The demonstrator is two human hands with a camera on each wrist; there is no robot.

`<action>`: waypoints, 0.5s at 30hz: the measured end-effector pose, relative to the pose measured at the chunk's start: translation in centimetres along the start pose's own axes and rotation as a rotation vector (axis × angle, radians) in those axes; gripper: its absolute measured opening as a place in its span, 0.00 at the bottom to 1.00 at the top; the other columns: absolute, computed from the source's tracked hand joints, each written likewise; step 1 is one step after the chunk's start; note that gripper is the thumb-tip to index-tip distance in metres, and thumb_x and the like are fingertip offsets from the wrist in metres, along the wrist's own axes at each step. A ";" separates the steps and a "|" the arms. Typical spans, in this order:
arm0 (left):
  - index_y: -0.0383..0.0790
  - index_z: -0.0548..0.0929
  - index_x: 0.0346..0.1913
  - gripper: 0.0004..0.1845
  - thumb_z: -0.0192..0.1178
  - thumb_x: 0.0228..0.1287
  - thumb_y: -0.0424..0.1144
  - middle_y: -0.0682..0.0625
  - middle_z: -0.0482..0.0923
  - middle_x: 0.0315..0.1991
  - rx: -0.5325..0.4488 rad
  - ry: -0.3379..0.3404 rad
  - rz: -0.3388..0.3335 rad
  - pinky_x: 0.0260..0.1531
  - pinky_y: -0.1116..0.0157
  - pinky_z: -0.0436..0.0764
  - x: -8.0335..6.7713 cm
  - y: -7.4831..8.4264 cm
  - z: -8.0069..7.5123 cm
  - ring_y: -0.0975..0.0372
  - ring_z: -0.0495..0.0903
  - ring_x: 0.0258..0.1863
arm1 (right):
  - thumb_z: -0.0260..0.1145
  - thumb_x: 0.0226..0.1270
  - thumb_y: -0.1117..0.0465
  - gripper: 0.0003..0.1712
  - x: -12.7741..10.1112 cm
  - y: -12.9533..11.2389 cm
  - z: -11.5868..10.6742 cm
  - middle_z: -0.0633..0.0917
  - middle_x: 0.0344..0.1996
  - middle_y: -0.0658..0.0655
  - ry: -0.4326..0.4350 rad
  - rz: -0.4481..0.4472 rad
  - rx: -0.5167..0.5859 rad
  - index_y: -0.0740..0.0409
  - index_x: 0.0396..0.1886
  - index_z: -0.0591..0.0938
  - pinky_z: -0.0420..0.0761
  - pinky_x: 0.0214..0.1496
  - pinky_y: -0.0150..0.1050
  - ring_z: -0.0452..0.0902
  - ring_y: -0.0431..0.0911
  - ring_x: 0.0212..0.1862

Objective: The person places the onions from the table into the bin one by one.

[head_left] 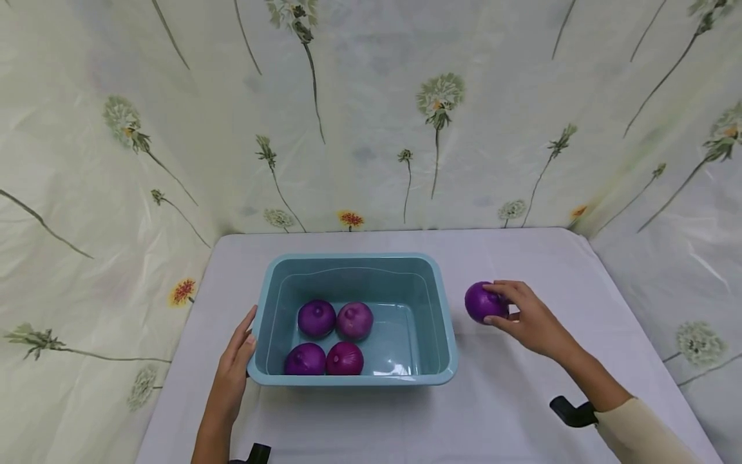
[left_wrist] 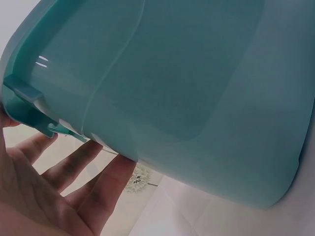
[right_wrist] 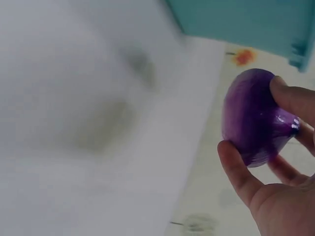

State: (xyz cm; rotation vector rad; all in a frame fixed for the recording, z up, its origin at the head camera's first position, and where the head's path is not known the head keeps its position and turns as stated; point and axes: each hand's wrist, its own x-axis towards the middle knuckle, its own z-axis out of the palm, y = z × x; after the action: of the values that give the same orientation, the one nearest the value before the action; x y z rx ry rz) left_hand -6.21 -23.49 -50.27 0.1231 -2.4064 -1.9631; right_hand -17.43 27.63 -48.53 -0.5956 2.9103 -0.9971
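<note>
In the head view my right hand (head_left: 530,322) grips a purple onion (head_left: 484,302) to the right of the blue plastic tub (head_left: 353,380). The right wrist view shows thumb and fingers spread around that onion (right_wrist: 253,115), its tapered end towards the palm. Along the tub's left side rests my left hand (head_left: 232,364), with fingers extended against the outside, just below the rim. Close up, its fingertips (left_wrist: 120,169) touch the tub wall (left_wrist: 172,88). Several more purple onions, among them a paler one (head_left: 355,321), sit in the left half of the tub.
A white cloth covers the table (head_left: 510,412) under the tub. Behind and at both sides hangs a sheet (head_left: 371,129) printed with dandelions. Dark wrist mounts (head_left: 572,412) show at both forearms.
</note>
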 end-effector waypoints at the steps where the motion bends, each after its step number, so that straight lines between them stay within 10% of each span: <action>1: 0.61 0.55 0.79 0.26 0.37 0.82 0.51 0.48 0.56 0.78 0.000 0.000 0.001 0.60 0.38 0.69 0.0 0.0 0.0 0.45 0.62 0.72 | 0.76 0.58 0.65 0.36 0.4 -0.4 -0.8 0.71 0.62 0.68 0.011 -0.020 -0.008 0.58 0.67 0.74 0.85 0.46 0.53 0.78 0.66 0.55; 15: 0.61 0.55 0.79 0.27 0.37 0.82 0.51 0.47 0.55 0.79 0.003 0.006 0.005 0.61 0.34 0.68 0.0 -0.1 0.1 0.43 0.61 0.73 | 0.74 0.61 0.63 0.34 7.1 -8.7 -5.2 0.69 0.65 0.65 -0.070 -0.201 0.044 0.57 0.67 0.74 0.85 0.47 0.52 0.76 0.65 0.59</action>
State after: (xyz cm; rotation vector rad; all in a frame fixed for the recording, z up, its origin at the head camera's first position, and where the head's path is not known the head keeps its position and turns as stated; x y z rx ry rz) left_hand -6.25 -23.44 -50.40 0.1225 -2.4037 -1.9537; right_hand -21.60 21.83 -38.41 -0.9163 2.8026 -1.0329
